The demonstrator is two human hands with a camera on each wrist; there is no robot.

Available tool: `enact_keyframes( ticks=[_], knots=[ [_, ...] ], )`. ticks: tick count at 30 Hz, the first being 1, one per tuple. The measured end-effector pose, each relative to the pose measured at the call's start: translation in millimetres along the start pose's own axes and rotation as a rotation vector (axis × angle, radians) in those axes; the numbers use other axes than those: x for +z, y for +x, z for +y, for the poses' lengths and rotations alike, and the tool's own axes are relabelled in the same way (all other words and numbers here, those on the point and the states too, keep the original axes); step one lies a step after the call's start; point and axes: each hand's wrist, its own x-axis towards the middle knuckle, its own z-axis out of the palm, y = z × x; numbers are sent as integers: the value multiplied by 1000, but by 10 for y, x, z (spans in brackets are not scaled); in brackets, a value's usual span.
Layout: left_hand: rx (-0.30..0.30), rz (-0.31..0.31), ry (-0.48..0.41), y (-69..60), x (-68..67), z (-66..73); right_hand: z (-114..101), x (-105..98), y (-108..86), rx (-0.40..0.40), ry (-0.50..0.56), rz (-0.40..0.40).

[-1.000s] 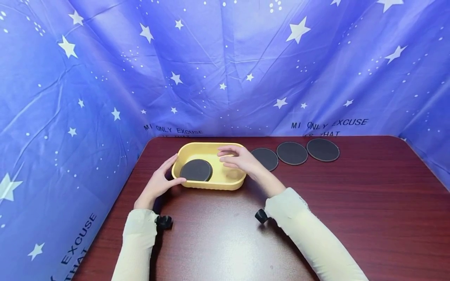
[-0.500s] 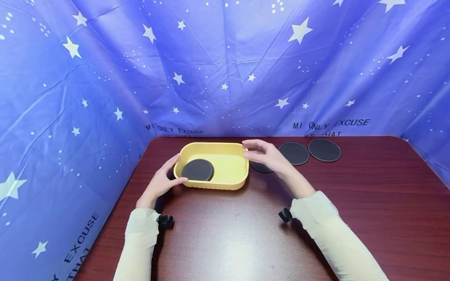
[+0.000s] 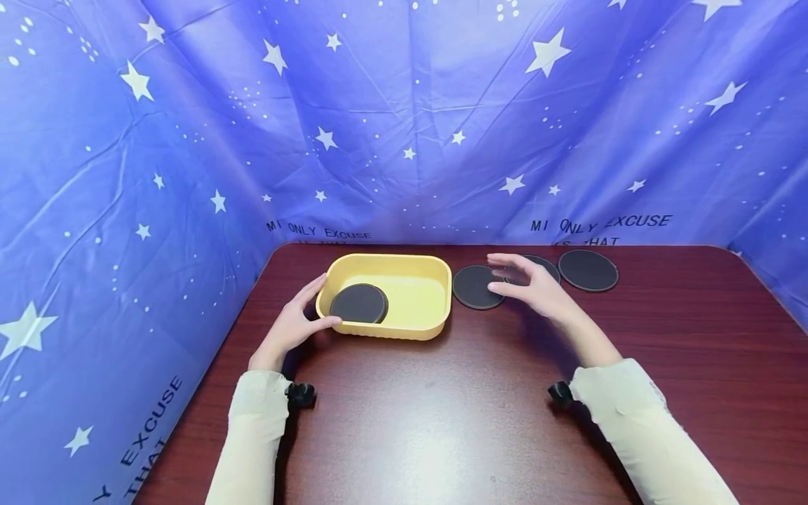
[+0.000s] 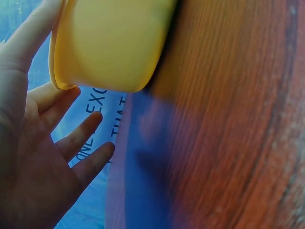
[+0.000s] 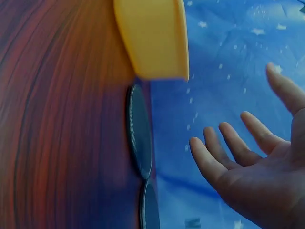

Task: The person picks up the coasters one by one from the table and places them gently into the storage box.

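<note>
The yellow oblong plastic bin (image 3: 421, 331) stands at the table's back left. My left hand (image 3: 292, 324) holds its left end, thumb on the near rim and fingers along the end wall; the left wrist view shows the last fingers spread free of it. Inside, at the left, lies a black round coaster (image 3: 360, 304); its thick edge suggests a stack. My right hand (image 3: 536, 286) hovers with parted fingers over the row of coasters, holding nothing. Below it lie the nearest coaster (image 3: 475, 287) and a partly hidden middle coaster (image 3: 548, 266). The far right coaster (image 3: 588, 270) lies flat.
The dark red wooden table (image 3: 404, 421) ends at the back against a blue star-printed curtain (image 3: 404, 105), which also hangs along both sides. The first coaster lies close to the bin's right end. Black wrist mounts (image 3: 301, 395) hang at both cuffs.
My right hand has moved out of the bin and to the right, over the coasters, uncovering the nearest one. The left hand stays on the bin.
</note>
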Motion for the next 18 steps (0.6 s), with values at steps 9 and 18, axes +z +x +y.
enact_keyframes(
  ticks=[9,18],
  knots=[
    [-2,-9,3,9,-9,21,135,-395,-197,-33,-104,147],
    [-10,-9,-4,0,0,19,246,-716,-292,46,-147,246]
  ],
)
